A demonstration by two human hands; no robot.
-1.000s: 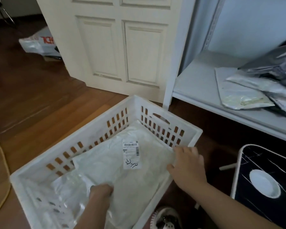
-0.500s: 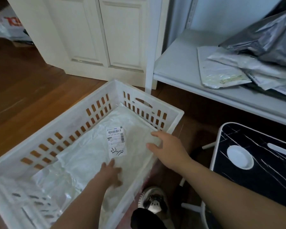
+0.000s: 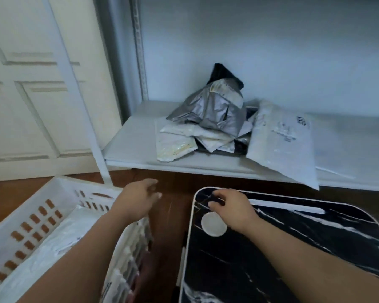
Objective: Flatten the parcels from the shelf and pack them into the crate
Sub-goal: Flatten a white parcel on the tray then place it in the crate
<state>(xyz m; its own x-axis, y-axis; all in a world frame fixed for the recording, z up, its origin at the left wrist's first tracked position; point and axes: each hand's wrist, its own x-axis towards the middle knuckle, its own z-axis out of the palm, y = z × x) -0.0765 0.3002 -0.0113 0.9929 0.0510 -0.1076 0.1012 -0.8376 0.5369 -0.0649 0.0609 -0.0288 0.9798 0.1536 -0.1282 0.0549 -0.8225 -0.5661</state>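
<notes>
Reaching forward over the wooden floor [image 3: 175, 206], both bare hands hang in the air with nothing in their grip. The left hand [image 3: 138, 202] hovers above the near corner of the white crate [image 3: 31, 217], fingers loosely extended toward the shelf [image 3: 131, 149]. The right hand [image 3: 230, 206] hovers over the far edge of the black marbled bench [image 3: 293, 248], fingers loosely curled and holding nothing, just beyond a white disc [image 3: 213, 225] on that top. A white parcel [image 3: 59, 239] lies flat inside the crate. On the shelf sits a heap of parcels [image 3: 206, 127]: a crumpled silver parcel [image 3: 214, 108] on top, and a large white mailer [image 3: 280, 141] leaning at the right, its lower corner hanging past the shelf's front edge.
</notes>
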